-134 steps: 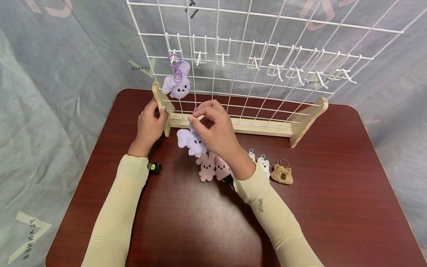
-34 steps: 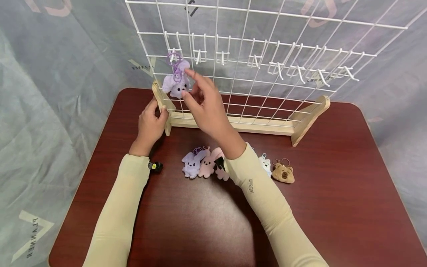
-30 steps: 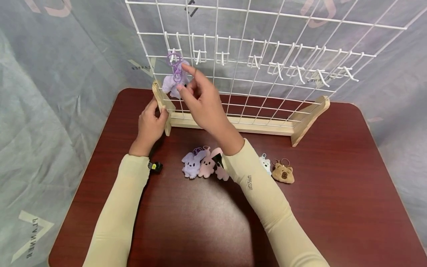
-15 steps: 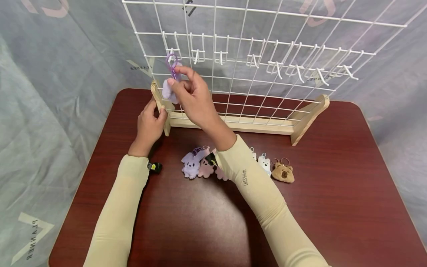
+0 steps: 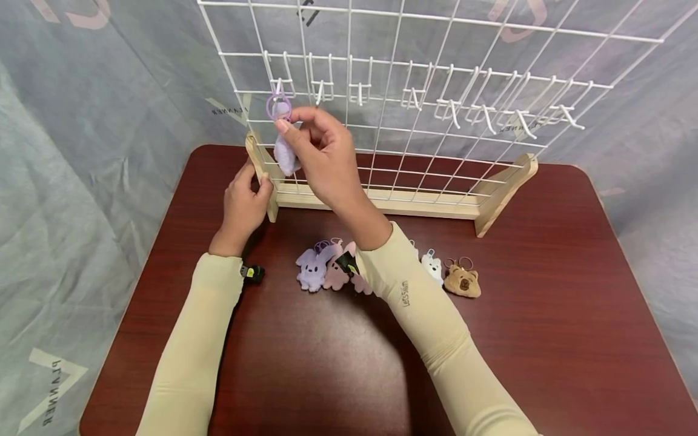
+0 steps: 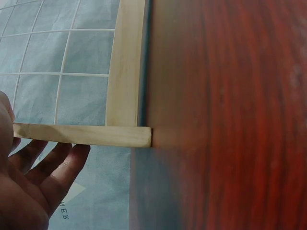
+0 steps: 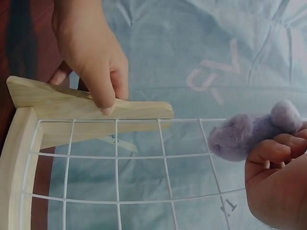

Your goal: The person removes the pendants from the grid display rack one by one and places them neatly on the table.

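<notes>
My right hand (image 5: pixel 329 157) pinches a purple plush rabbit keychain (image 5: pixel 285 156) between thumb and index finger, just below its purple ring (image 5: pixel 267 109). The ring is at the tip of the leftmost white hook (image 5: pixel 279 86); I cannot tell whether it is still round the hook. Side-on, the rabbit (image 7: pixel 240 136) hangs before the wire grid, its face hidden. My left hand (image 5: pixel 245 203) grips the left wooden foot (image 5: pixel 260 160) of the rack; in the left wrist view its fingers curl beneath the wooden piece (image 6: pixel 86 134).
Several other white hooks (image 5: pixel 360 95) line the wire grid (image 5: pixel 436 27). On the table (image 5: pixel 305 363) lie another purple rabbit (image 5: pixel 312 269), pink plushes (image 5: pixel 335 277) partly behind the right wrist, white ones (image 5: pixel 432 266) and a brown bear plush (image 5: pixel 463 281).
The right hand set a second purple rabbit on the table, then rose to the hanging rabbit and pinched it below its ring. That rabbit has turned and shifted slightly lower. The left hand stayed put.
</notes>
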A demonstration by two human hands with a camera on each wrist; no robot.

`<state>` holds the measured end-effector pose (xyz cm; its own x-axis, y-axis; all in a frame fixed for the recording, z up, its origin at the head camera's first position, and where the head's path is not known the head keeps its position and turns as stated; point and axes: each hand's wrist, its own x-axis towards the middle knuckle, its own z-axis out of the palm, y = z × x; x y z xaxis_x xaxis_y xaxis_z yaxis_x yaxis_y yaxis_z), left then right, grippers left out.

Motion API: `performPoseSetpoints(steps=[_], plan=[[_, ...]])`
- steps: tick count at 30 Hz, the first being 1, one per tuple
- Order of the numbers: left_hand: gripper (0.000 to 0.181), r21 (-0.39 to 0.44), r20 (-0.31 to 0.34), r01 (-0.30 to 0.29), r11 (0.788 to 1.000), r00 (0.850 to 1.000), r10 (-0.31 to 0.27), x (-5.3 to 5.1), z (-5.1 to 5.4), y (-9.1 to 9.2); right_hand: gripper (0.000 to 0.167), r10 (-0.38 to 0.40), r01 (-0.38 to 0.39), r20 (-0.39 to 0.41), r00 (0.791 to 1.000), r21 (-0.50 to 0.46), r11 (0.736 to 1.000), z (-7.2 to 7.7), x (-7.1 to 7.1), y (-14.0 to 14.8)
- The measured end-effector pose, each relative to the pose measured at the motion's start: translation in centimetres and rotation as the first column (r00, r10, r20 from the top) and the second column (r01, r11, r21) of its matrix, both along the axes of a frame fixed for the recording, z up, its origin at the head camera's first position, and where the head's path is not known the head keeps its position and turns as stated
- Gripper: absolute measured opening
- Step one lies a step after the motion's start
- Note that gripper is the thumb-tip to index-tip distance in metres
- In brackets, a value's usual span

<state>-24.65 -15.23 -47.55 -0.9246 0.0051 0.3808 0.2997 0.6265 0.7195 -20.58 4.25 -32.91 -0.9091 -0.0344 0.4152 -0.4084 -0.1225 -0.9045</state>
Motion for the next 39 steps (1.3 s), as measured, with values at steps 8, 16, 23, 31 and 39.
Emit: performPoseSetpoints(steps=[8, 16, 23, 31, 39], plan=[[0.038, 0.000, 0.004, -0.005, 1.000, 1.000, 0.005, 0.0, 0.1, 0.0, 0.015, 0.016, -0.016, -0.058, 0.998, -0.003, 1.000, 0.0, 0.8, 0.3], [0.039, 0.009, 0.018, -0.008, 1.000, 1.000, 0.007, -0.1, -0.2, 0.0, 0.012, -0.025, 0.031, -0.122, 0.992, 0.047, 0.998, -0.4, 1.4, 0.4], [0.041, 0.003, 0.031, -0.009, 1.000, 0.999, 0.009, -0.2, -0.1, -0.1, 0.009, 0.012, 0.001, -0.159, 0.987, 0.077, 0.997, -1.1, 1.6, 0.7], [0.042, 0.002, 0.034, -0.010, 1.000, 0.999, 0.010, -0.1, -0.2, -0.1, 0.003, 0.088, -0.089, -0.082, 0.993, -0.006, 0.996, -2.0, 2.1, 0.4], [0.041, 0.000, 0.022, -0.015, 1.000, 1.000, 0.015, -0.2, -0.3, -0.1, 0.009, -0.006, 0.009, -0.063, 0.998, 0.047, 0.999, -2.9, 2.2, 0.4]])
